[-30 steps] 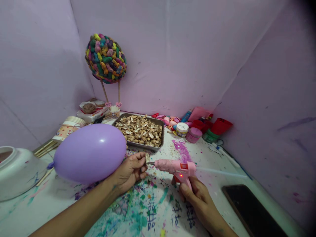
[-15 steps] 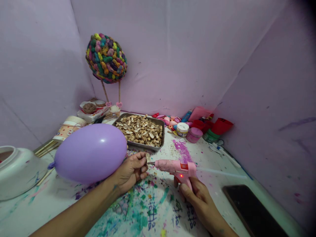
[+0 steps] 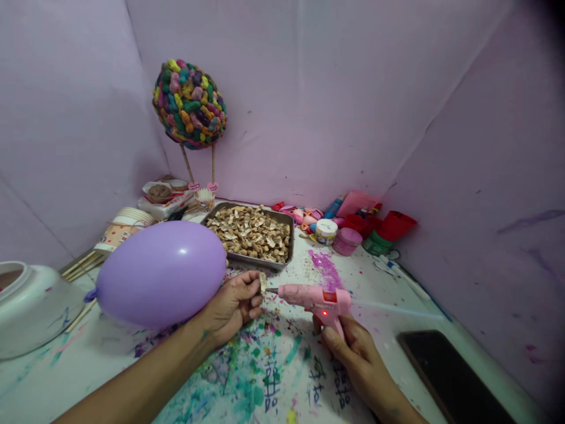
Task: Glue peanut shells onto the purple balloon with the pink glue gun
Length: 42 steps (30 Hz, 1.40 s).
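My left hand point(image 3: 232, 306) pinches a small piece of peanut shell point(image 3: 263, 282) between thumb and fingers. A purple balloon point(image 3: 161, 272) rests against my left wrist and forearm. My right hand point(image 3: 353, 350) grips the handle of a pink glue gun point(image 3: 314, 298) whose red light is on. The gun's nozzle points left and nearly touches the shell piece. A clear glue stick point(image 3: 397, 309) sticks out of the gun's back end.
A metal tray of peanut shells point(image 3: 249, 234) stands behind my hands. A colourful shell ball on sticks point(image 3: 189, 105) rises at the back. Paint pots point(image 3: 346, 238), paper cups point(image 3: 123, 227), a white bowl point(image 3: 30, 306) and a dark phone point(image 3: 450, 377) surround the paint-stained table.
The glue gun's nozzle has stayed at the shell piece with only a slight shift. The balloon and both hands are nearly where they were.
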{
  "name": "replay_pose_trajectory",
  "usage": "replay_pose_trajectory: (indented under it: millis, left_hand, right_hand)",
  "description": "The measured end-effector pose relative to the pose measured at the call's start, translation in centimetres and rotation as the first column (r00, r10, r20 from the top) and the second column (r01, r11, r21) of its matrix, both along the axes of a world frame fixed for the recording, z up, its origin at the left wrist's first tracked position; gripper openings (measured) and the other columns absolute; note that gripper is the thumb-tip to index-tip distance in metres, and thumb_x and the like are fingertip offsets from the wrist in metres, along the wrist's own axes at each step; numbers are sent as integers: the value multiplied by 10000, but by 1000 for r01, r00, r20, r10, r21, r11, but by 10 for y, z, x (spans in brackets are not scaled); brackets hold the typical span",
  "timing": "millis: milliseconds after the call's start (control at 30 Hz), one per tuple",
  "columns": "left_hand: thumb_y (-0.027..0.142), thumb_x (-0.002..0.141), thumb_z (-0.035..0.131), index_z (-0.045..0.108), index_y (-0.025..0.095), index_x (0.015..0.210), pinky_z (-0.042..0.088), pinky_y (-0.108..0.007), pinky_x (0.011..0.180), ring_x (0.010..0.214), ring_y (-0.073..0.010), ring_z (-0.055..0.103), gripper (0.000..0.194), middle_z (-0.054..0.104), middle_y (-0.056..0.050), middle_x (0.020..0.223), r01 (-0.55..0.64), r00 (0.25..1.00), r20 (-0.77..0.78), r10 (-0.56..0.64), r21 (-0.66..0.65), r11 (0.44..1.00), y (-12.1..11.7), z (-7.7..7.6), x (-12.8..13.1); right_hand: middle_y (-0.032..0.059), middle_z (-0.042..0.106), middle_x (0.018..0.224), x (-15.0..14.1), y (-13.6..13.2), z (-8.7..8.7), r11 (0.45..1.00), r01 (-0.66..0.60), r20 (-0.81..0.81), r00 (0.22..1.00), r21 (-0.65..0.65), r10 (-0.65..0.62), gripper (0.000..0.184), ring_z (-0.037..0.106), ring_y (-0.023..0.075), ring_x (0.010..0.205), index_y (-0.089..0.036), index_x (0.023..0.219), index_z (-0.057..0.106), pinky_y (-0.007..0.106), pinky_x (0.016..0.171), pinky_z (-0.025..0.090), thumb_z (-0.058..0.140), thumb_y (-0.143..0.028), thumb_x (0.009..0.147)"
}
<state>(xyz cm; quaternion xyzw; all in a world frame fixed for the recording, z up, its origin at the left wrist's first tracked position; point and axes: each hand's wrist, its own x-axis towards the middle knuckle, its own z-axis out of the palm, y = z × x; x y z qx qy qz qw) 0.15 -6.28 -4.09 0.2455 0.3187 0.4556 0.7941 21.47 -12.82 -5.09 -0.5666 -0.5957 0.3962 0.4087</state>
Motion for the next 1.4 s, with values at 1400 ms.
replay_pose_trajectory:
  millis: [1400]
  left_hand:
    - [157,577,711,529,136,674,257,-163,370,442,-49,376,207,409,49,555,-2,999,-42,2,2,1000,-4,4,2]
  right_hand:
    - [-29,477,494,-3,5,5,999,47,-209,977,-19,-50,341,398,113,464,-156,720,556,230,455,319,529,-497,727]
